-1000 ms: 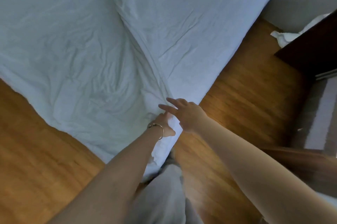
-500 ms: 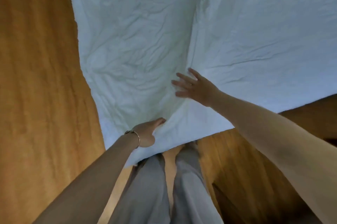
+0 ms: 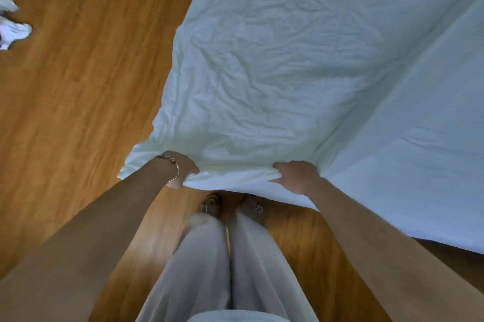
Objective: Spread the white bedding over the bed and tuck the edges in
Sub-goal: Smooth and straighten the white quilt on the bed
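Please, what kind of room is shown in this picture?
Probably a bedroom: white bedding spread over a bed, gripped at its near edge by the left hand and right hand, above a wooden floor.

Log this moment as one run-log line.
stage: spreading | left hand: grips white bedding corner edge | right hand: grips same edge | bedding: wrinkled, corner hanging over wood floor | tuck: not yet done

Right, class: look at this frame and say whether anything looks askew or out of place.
The sheet is creased all over, and its near edge is bunched in the left hand and right hand, not tucked. White cloths lie loose on the floor at far left.
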The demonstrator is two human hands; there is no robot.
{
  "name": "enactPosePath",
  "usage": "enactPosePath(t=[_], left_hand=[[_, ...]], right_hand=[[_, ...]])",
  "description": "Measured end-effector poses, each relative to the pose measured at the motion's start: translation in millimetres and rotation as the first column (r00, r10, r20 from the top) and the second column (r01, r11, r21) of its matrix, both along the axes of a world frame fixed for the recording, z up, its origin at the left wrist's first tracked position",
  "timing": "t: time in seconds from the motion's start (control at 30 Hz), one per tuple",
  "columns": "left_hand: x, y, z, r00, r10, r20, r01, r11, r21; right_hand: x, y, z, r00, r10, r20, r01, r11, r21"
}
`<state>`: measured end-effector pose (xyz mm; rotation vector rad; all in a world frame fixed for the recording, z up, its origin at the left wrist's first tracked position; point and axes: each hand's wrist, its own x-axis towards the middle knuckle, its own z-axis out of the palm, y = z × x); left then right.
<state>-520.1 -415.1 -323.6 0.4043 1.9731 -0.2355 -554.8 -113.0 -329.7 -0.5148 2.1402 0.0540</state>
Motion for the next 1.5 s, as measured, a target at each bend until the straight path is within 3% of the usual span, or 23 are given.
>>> enactPosePath(t=[0.1, 0.2, 0.33, 0.43, 0.53, 0.7, 0.77, 0.83, 0.9, 0.93, 0.97, 1.0, 1.03, 1.1, 1.2, 1.3, 1.4, 1.5], left_hand=[[20.0, -25.3, -1.4, 0.997, -0.065, -0.036, 0.062, 0.993, -0.096], [31.2, -47.2, -6.7, 0.988, 0.058, -0.144, -0.074, 0.991, -0.111], [59.6, -56.2, -19.0, 0.840, 0.401, -0.365, -0.367, 0.916, 0.160], [88.3, -75.2, -22.4, 0.840, 0.363, -0.403, -0.284, 0.927, 0.244], [94.1, -105.1, -21.9, 0.866, 0.255, -0.429, -0.175, 0.960, 0.217], [76.1, -117.3, -33.1, 0.953, 0.117, -0.278, -0.094, 0.991, 0.095], [71.4, -106.5, -45.9, 0.962, 0.255, -0.100, -0.248, 0.965, 0.081], [66.8, -92.7, -58.9, 0.876, 0.482, 0.022, -0.480, 0.865, 0.145], [55.1, -80.2, -66.5, 0.724, 0.690, -0.024, -0.642, 0.685, 0.345], [49.8, -72.8, -67.8, 0.657, 0.746, -0.109, -0.635, 0.626, 0.453], [45.0, -65.4, -67.7, 0.605, 0.764, -0.226, -0.579, 0.617, 0.533], [39.6, -54.5, -69.0, 0.571, 0.760, -0.311, -0.516, 0.626, 0.585], [34.2, -41.1, -68.8, 0.560, 0.753, -0.347, -0.476, 0.634, 0.609], [25.8, -14.6, -67.7, 0.634, 0.709, -0.308, -0.516, 0.685, 0.514], [23.6, 16.1, -76.9, 0.788, 0.579, -0.210, -0.537, 0.813, 0.225], [21.4, 43.2, -74.9, 0.705, 0.677, -0.210, -0.653, 0.736, 0.182], [9.5, 83.3, -64.0, 0.605, 0.767, -0.213, -0.737, 0.641, 0.217], [-0.9, 134.4, -55.3, 0.668, 0.713, -0.213, -0.665, 0.701, 0.258]], right_hand=[[35.4, -31.1, -16.8, 1.000, -0.011, 0.003, 0.011, 0.997, -0.080], [49.1, -46.6, -27.3, 1.000, -0.023, -0.019, 0.020, 0.993, -0.115], [60.7, -42.3, -25.3, 0.993, -0.098, -0.058, 0.090, 0.987, -0.133], [77.7, -52.7, -22.1, 0.987, -0.143, -0.073, 0.131, 0.980, -0.151], [96.2, -79.2, -27.5, 0.987, -0.155, -0.039, 0.146, 0.974, -0.174], [100.4, -92.7, -51.6, 0.976, -0.204, 0.077, 0.214, 0.967, -0.138], [97.4, -81.3, -63.1, 0.950, -0.244, 0.194, 0.263, 0.961, -0.079], [89.2, -72.4, -65.5, 0.879, -0.374, 0.297, 0.416, 0.905, -0.093], [79.3, -68.3, -62.5, 0.861, -0.429, 0.272, 0.483, 0.858, -0.175], [71.4, -64.8, -58.7, 0.910, -0.387, 0.150, 0.410, 0.895, -0.176], [61.3, -60.7, -55.1, 0.969, -0.242, -0.056, 0.233, 0.964, -0.128], [52.9, -53.4, -50.0, 0.964, -0.099, -0.246, 0.091, 0.995, -0.046], [44.5, -43.9, -42.7, 0.928, 0.026, -0.372, -0.015, 0.999, 0.032], [26.9, -16.1, -30.6, 0.879, 0.045, -0.474, 0.029, 0.989, 0.146], [8.5, 36.6, -14.1, 0.870, -0.095, -0.483, 0.266, 0.917, 0.299], [14.9, 60.6, 1.0, 0.934, 0.007, -0.356, 0.149, 0.900, 0.409], [13.3, 65.8, 10.0, 0.957, 0.091, -0.276, 0.017, 0.930, 0.366], [-5.0, 80.1, 18.9, 0.951, 0.134, -0.277, -0.039, 0.946, 0.322]])
